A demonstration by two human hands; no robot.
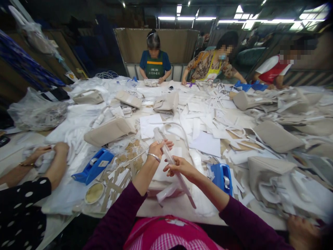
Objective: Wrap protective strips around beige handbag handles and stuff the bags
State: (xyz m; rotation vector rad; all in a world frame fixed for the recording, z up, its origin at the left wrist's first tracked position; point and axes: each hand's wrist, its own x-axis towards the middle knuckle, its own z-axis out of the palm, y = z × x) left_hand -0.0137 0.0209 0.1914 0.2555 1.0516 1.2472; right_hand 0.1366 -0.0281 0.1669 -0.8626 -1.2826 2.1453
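Observation:
A long narrow strap wrapped in clear plastic point(166, 152) slants from upper left to lower right above the table. My left hand point(159, 147), with a bracelet on its wrist, is closed around the strap's upper part. Lower down, my right hand point(180, 166) pinches the same strap with its fingers. The strap's lower end point(191, 201) hangs near the table's front edge, over a stack of white pieces point(166, 187).
Two blue tape dispensers point(93, 166) point(221, 176) flank my hands. Beige bags point(109, 131) point(277, 137), white paper and straps cover the table point(166, 208). A person in a dotted sleeve point(26, 194) works at the left; three people sit at the far side.

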